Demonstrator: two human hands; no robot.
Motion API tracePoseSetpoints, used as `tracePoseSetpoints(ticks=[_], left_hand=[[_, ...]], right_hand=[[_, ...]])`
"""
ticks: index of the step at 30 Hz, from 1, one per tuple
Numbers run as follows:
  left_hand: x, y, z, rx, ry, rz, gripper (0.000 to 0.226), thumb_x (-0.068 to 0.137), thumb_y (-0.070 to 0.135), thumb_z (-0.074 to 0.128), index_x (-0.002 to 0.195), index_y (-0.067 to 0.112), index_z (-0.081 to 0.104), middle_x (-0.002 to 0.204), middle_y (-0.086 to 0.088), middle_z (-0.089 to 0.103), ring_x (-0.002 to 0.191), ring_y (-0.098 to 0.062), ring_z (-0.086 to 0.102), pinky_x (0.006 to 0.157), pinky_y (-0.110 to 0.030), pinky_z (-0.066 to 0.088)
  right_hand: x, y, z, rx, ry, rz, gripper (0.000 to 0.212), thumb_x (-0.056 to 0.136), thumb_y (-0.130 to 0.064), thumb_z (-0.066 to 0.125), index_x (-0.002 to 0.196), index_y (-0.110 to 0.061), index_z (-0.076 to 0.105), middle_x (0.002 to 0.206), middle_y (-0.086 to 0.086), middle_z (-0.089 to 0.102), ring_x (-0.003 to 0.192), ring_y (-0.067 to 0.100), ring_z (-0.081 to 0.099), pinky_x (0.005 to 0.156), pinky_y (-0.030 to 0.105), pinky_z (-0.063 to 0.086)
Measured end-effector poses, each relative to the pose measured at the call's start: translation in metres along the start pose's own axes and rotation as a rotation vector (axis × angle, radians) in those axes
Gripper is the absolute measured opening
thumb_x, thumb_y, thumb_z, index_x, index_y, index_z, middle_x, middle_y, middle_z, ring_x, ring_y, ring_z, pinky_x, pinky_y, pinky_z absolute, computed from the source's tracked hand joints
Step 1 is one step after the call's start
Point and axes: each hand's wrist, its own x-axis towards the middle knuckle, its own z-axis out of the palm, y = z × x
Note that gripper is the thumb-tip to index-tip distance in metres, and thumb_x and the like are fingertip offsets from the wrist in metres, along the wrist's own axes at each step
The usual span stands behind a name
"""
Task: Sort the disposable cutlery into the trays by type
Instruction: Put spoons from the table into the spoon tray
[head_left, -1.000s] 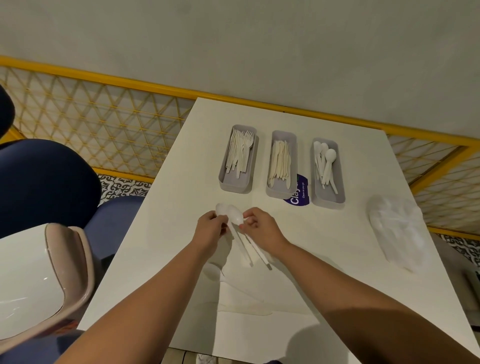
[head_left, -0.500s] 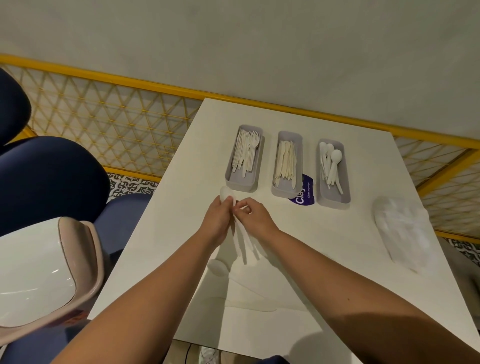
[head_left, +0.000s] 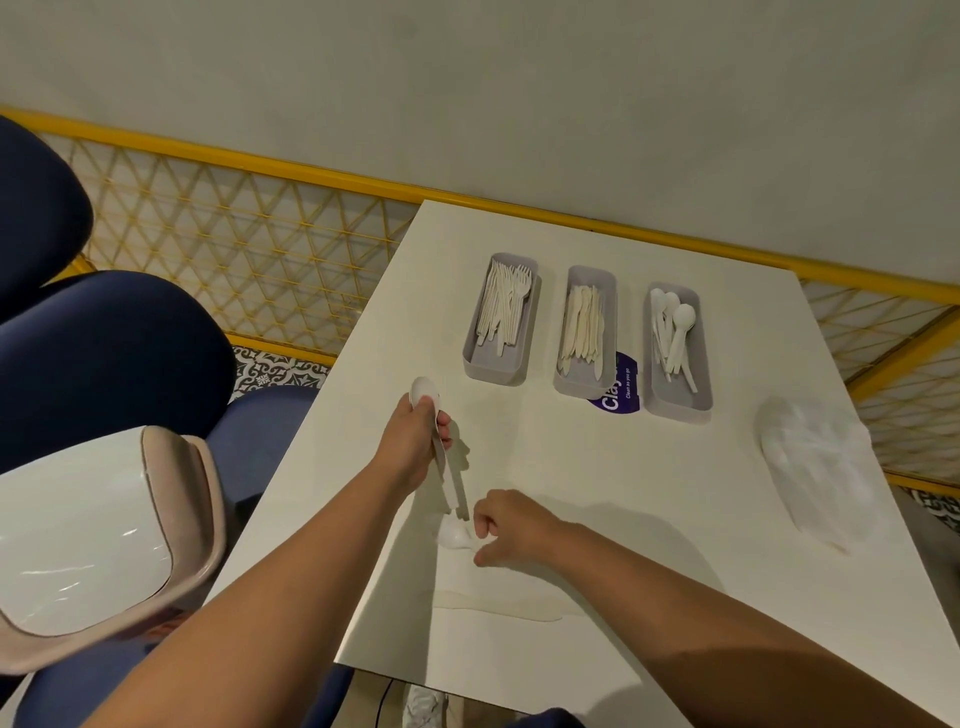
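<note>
Three grey trays stand in a row at the far side of the white table (head_left: 675, 519): the left tray (head_left: 501, 369) holds forks, the middle tray (head_left: 584, 384) knives, the right tray (head_left: 675, 400) spoons. My left hand (head_left: 415, 441) grips a bunch of white spoons (head_left: 425, 389), bowls up, handles hanging down. My right hand (head_left: 511, 525) reaches down to a single white spoon (head_left: 454, 535) lying on the table, with thumb and fingers closing on it. A pale knife (head_left: 498, 605) lies flat nearer me.
A crumpled clear plastic bag (head_left: 815, 467) lies at the table's right side. A purple sticker (head_left: 615, 397) shows between the middle and right trays. Blue chairs (head_left: 104, 358) and a white swing-lid bin (head_left: 88, 540) stand to the left. A yellow mesh railing (head_left: 249, 249) runs behind.
My hands have parted. The left hand kept the bunch of spoons and stayed up, while the right hand dropped towards me onto the spoon lying on the table.
</note>
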Motion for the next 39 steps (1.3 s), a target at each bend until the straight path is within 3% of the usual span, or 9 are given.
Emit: tracePoseSetpoints(ticks=[5, 9, 14, 17, 23, 26, 28, 36, 39], left_hand=[[0.000, 0.002, 0.001, 0.022, -0.025, 0.007, 0.020, 0.096, 0.011, 0.029, 0.110, 0.008, 0.043, 0.071, -0.005, 0.045, 0.058, -0.016, 0.038, 0.059, -0.028, 0.039], [0.000, 0.003, 0.005, -0.001, -0.045, -0.015, 0.012, 0.096, 0.012, 0.032, 0.101, 0.010, 0.043, 0.070, -0.005, 0.043, 0.057, -0.015, 0.038, 0.057, -0.028, 0.039], [0.002, 0.004, 0.014, -0.027, -0.068, -0.048, 0.011, 0.099, 0.017, 0.035, 0.093, 0.011, 0.041, 0.071, -0.005, 0.041, 0.058, -0.015, 0.038, 0.059, -0.028, 0.038], [0.001, 0.004, 0.028, -0.025, -0.119, -0.060, 0.016, 0.100, 0.020, 0.033, 0.089, 0.011, 0.041, 0.070, -0.006, 0.040, 0.058, -0.016, 0.039, 0.061, -0.028, 0.039], [-0.003, 0.013, 0.060, -0.070, -0.228, -0.079, 0.045, 0.101, 0.044, 0.025, 0.107, 0.010, 0.055, 0.083, -0.008, 0.062, 0.076, -0.017, 0.061, 0.072, -0.028, 0.049], [-0.001, 0.019, 0.075, -0.124, -0.201, -0.126, 0.058, 0.098, 0.050, 0.025, 0.127, 0.005, 0.047, 0.097, -0.014, 0.063, 0.082, -0.018, 0.062, 0.070, -0.028, 0.049], [-0.001, 0.021, 0.081, -0.106, -0.216, -0.146, 0.061, 0.099, 0.046, 0.028, 0.140, 0.002, 0.034, 0.112, -0.018, 0.057, 0.087, -0.020, 0.061, 0.074, -0.029, 0.050], [0.004, 0.022, 0.106, -0.055, -0.233, -0.097, 0.038, 0.099, 0.008, 0.032, 0.136, 0.002, 0.034, 0.093, -0.012, 0.057, 0.083, -0.022, 0.060, 0.071, -0.032, 0.052], [0.008, 0.025, 0.121, -0.090, -0.234, -0.106, 0.037, 0.096, 0.001, 0.032, 0.132, 0.004, 0.035, 0.092, -0.013, 0.056, 0.082, -0.022, 0.059, 0.076, -0.035, 0.051]], right_hand=[[0.007, 0.008, -0.009, -0.006, 0.064, 0.055, 0.014, 0.082, -0.014, 0.063, 0.079, -0.014, 0.049, 0.078, -0.002, 0.044, 0.077, 0.020, 0.046, 0.058, 0.026, 0.031], [0.009, 0.018, -0.015, 0.004, 0.141, 0.113, 0.036, 0.087, -0.013, 0.058, 0.062, -0.023, 0.033, 0.085, 0.005, 0.048, 0.076, 0.021, 0.045, 0.057, 0.027, 0.030], [0.010, 0.009, -0.036, 0.314, 0.412, 0.151, 0.036, 0.089, -0.011, 0.057, 0.063, -0.022, 0.035, 0.065, -0.002, 0.044, 0.066, 0.019, 0.042, 0.065, 0.026, 0.040], [0.010, -0.005, -0.059, 0.477, 0.517, 0.088, 0.018, 0.091, -0.008, 0.055, 0.077, -0.013, 0.046, 0.061, -0.007, 0.039, 0.057, 0.008, 0.036, 0.057, 0.013, 0.033], [0.008, -0.020, -0.084, 0.625, 0.591, -0.007, 0.006, 0.090, -0.011, 0.056, 0.085, -0.012, 0.053, 0.063, -0.007, 0.047, 0.065, 0.013, 0.046, 0.065, 0.022, 0.039], [0.006, -0.017, -0.089, 0.608, 0.614, -0.011, 0.006, 0.091, -0.008, 0.054, 0.090, -0.009, 0.059, 0.064, -0.009, 0.047, 0.064, 0.009, 0.046, 0.063, 0.019, 0.037], [0.006, -0.012, -0.091, 0.601, 0.637, 0.005, 0.014, 0.092, -0.007, 0.052, 0.098, -0.004, 0.064, 0.065, -0.011, 0.048, 0.065, 0.009, 0.048, 0.065, 0.019, 0.037], [0.001, 0.009, -0.104, 0.708, 0.689, 0.075, 0.014, 0.093, -0.009, 0.052, 0.106, -0.005, 0.057, 0.072, -0.007, 0.049, 0.067, 0.005, 0.047, 0.065, 0.016, 0.039], [0.001, 0.019, -0.111, 0.686, 0.721, 0.092, 0.015, 0.094, -0.011, 0.052, 0.107, -0.006, 0.058, 0.098, 0.002, 0.047, 0.082, 0.013, 0.049, 0.069, 0.014, 0.039]])
